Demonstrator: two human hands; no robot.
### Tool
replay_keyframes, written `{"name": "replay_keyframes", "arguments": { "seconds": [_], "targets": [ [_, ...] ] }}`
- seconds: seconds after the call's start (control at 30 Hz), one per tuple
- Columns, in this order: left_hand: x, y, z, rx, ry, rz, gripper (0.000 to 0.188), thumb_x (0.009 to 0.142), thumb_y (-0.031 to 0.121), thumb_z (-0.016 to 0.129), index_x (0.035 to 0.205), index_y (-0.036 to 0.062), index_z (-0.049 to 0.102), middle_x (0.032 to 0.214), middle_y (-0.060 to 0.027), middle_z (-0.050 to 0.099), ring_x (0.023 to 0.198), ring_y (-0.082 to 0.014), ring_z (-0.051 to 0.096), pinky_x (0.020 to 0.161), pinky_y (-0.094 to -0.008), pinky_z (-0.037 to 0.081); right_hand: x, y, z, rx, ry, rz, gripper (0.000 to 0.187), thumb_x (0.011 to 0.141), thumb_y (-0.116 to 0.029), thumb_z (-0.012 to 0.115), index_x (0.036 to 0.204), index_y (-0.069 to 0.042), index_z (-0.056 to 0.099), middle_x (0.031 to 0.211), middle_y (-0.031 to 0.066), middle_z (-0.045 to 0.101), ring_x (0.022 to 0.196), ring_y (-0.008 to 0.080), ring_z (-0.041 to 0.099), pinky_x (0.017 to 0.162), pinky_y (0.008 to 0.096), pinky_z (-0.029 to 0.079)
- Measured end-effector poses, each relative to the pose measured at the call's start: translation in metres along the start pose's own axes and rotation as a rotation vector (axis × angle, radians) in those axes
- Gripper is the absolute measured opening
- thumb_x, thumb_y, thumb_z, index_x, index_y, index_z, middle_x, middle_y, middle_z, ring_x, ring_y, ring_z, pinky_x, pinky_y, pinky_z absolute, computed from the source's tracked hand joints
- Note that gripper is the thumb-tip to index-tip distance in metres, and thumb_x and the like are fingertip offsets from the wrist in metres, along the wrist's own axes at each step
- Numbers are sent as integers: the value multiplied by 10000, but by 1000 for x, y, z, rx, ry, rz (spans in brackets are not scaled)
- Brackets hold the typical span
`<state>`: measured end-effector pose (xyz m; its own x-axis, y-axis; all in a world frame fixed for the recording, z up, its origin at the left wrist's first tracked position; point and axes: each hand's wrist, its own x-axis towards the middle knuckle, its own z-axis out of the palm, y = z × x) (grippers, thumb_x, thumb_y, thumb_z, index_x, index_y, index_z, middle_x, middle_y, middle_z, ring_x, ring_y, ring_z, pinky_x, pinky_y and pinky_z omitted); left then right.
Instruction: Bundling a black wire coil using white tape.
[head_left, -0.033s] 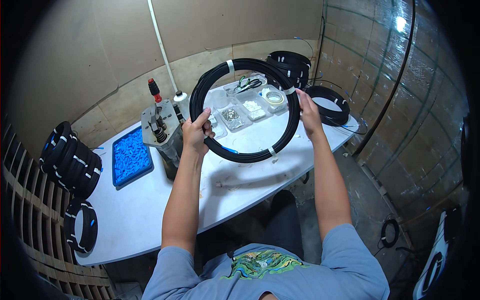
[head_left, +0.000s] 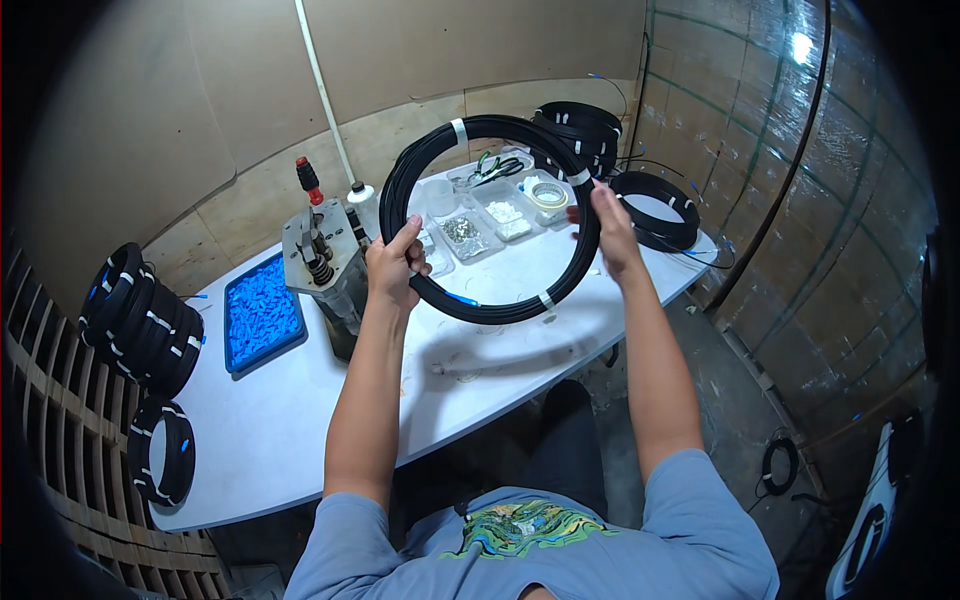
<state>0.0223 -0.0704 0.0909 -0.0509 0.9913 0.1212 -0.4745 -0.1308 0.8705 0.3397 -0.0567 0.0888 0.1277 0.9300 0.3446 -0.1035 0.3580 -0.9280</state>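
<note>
A large coil of black cable (head_left: 395, 190) is held up over the table, its ring tilted toward me. White bands wrap it at several places, and a blue connector (head_left: 462, 299) lies against its lower inner edge. My left hand (head_left: 395, 262) is closed round the coil's left side, thumb in front. On the opposite side my right hand (head_left: 615, 235) is round the coil, its thumb at the outer edge and its fingertips showing inside the ring. Through the ring I see a tray of small metal parts (head_left: 463, 232) and a tray of white pieces (head_left: 508, 222).
A bench press (head_left: 325, 260) with a red-handled screwdriver (head_left: 309, 180) stands left of the coil, beside a blue tray (head_left: 236, 365) of small blue parts. Stacked cable coils (head_left: 150, 325) stand at the left; more coils (head_left: 655, 212) lie at the back right. Pliers (head_left: 497, 168) rest behind.
My right hand has shifted slightly on the coil; its fingertips now show inside the ring. The coil has tilted a little, while my left hand keeps its hold.
</note>
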Motion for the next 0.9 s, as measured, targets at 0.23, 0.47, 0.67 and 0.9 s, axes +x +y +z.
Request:
{"name": "replay_keyframes", "arguments": {
  "seconds": [0.23,0.47,0.67,0.9],
  "targets": [
    [-8,-20,8,-80,24,41,287,891,277,729,769,138,510,566,28,435,447,-97,417,455,-281,383,-9,-12,25,-5,114,75,235,921,-93,631,1132,-39,543,647,-24,447,445,58,389,401,234,371],
    [7,-8,-12,61,-204,101,408,905,338,721,1148,35,594,910,-74,664,811,-149,634,733,-272,504,10,-40,8,-113,-27,-62,240,877,-34,638,1111,-36,585,658,6,547,445,76,438,396,260,334],
    [13,61,35,570,-351,372,452,832,265,789,1155,-7,629,858,-61,679,753,-107,615,676,-246,487,29,-96,25,-704,-382,-424,275,793,-70,695,1061,-19,659,860,89,668,768,172,604,720,315,479],
    [6,44,24,638,-174,234,183,824,155,776,835,16,659,580,34,503,443,-70,434,425,-260,340,16,-114,49,-795,-323,-405,503,739,-299,812,1177,-108,657,995,120,703,901,222,674,829,338,526]
  ]
}}
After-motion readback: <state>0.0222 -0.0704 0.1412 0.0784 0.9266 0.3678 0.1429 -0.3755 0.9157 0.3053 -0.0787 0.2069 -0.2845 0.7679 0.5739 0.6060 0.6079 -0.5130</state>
